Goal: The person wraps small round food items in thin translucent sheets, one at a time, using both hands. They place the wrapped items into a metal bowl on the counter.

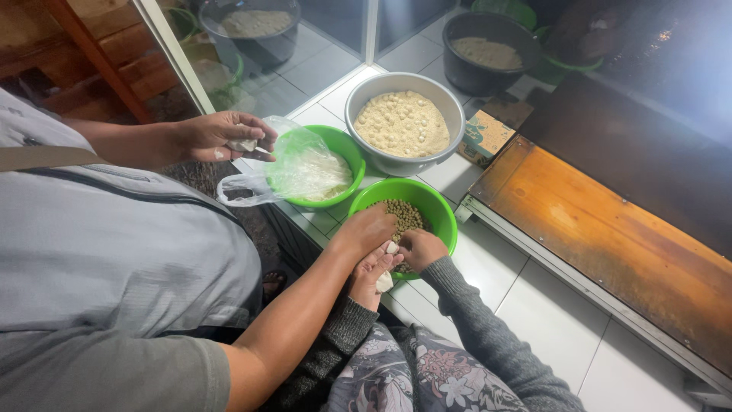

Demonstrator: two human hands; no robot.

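A grey metal bowl [404,122] heaped with pale dough balls stands on the white tiled floor [549,313]. Behind it sits a dark bucket [488,53] of similar filling, and a small cardboard box [486,136]. A worn wooden board [610,229], perhaps a low tabletop, lies right.

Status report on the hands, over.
Left hand holds small white piece. Right hand curled over green bowl of brownish pellets. Co-worker's hand pressed alongside.

One box and one bag on the floor.
I see a flat teal-and-tan carton [486,136] beside the grey bowl [450,114]; a clear bag [301,164] drapes over the green bowl [352,149].
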